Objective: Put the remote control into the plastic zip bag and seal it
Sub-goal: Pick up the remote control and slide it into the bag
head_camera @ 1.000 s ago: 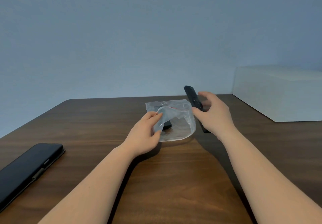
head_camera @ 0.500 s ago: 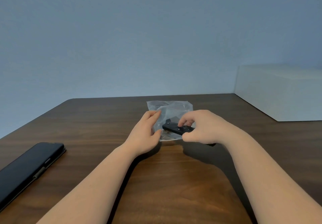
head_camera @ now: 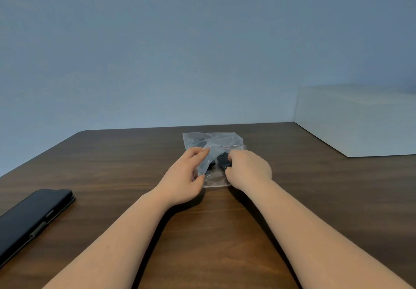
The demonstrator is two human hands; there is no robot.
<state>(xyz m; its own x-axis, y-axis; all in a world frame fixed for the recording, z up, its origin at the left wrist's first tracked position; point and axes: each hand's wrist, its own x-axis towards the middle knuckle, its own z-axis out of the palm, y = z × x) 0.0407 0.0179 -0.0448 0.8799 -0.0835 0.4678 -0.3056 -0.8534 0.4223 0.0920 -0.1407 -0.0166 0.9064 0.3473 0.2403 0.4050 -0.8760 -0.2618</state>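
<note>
A clear plastic zip bag (head_camera: pixel 216 141) with a thin red seal line lies on the dark wooden table (head_camera: pixel 126 158), just beyond my hands. My left hand (head_camera: pixel 185 176) pinches the bag's near left edge and lifts its mouth. My right hand (head_camera: pixel 248 169) grips the black remote control (head_camera: pixel 222 161), whose front end sits inside the bag's mouth. Only a short dark stretch of the remote shows between my hands; the rest is hidden under my right hand and the crumpled plastic.
A black phone in a case (head_camera: pixel 31 219) lies at the table's left front edge. A large white box (head_camera: pixel 360 120) stands at the back right. A plain blue-grey wall rises behind the table.
My right hand has brought the remote down from beside the bag, swung it left and pushed it into the mouth. My left hand has kept its hold on the bag.
</note>
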